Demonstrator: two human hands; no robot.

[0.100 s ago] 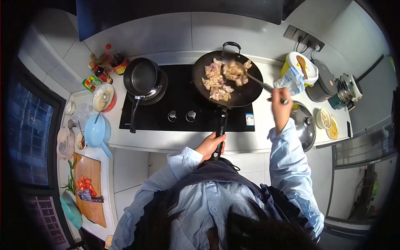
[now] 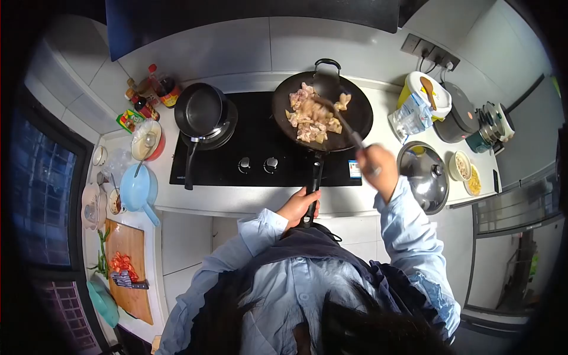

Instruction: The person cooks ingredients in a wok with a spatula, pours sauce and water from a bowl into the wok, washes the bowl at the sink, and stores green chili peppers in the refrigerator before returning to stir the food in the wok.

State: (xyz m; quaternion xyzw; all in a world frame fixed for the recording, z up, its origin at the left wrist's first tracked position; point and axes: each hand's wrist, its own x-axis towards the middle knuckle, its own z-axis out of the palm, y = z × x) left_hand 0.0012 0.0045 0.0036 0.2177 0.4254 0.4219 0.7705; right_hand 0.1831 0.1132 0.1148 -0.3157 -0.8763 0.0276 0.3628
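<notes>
A black wok [image 2: 355, 127] sits on the right side of the black glass cooktop [image 2: 254, 130], its long handle towards me. My left hand [image 2: 300, 207] is wrapped round that handle. Pieces of pale, partly browned meat [image 2: 307, 121] lie in the left and middle of the wok. My right hand [image 2: 378, 168], blurred by motion, is closed on a spatula [image 2: 348, 131] that slants down into the wok. Its blade is smeared and partly hidden among the meat.
A smaller black pan [image 2: 201, 109] stands on the left burner. A glass lid [image 2: 423, 177] lies on the right counter near small bowls [image 2: 460, 166]. On the left are sauce bottles [image 2: 167, 92], a blue pan [image 2: 139, 186], and a cutting board [image 2: 133, 236] with red pieces and a knife [image 2: 130, 281].
My right hand has moved down and left with the spatula, pushing the meat leftwards in the wok. My left hand stays on the handle.
</notes>
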